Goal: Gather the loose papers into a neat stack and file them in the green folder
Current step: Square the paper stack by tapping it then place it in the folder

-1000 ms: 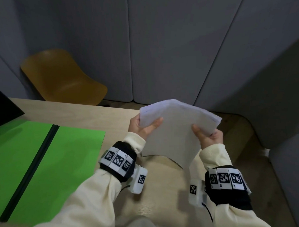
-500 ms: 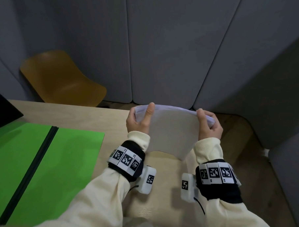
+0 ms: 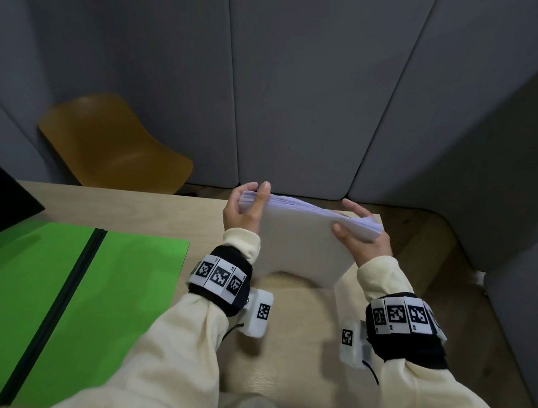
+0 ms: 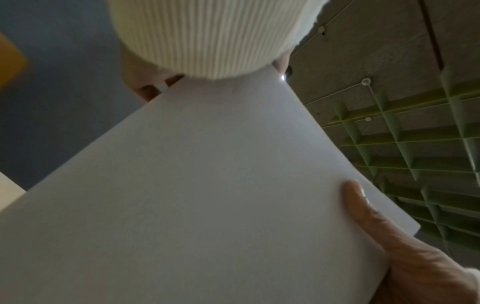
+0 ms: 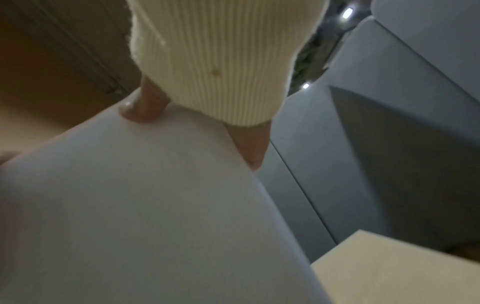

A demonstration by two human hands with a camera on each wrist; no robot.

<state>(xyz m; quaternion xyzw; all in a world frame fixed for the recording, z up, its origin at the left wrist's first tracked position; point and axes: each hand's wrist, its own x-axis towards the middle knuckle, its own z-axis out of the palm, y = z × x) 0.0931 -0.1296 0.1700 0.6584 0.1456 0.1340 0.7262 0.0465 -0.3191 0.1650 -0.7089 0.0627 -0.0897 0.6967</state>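
Both hands are holding the stack of papers point(image 3: 303, 236) upright above the right part of the bench point(image 3: 144, 207), its lower edge hanging just over the surface; whether it is touching cannot be told. The left hand point(image 3: 244, 210) is gripping the stack's left end, thumb lying across the near face and fingers point(image 3: 247, 186) curled over the top edge. The right hand point(image 3: 363, 235) is clamping the right end, thumb on the near face, fingers reaching over the far side. The sheet edges are fanning slightly at the top right, so squaring appears to be the step in hand and is not yet finished. The green folder point(image 3: 88, 288) is lying open on the left of the bench, well apart from the stack. The next move is calling for tapping the edges flush, then carrying the stack left and laying it flat inside the folder without letting sheets slip.
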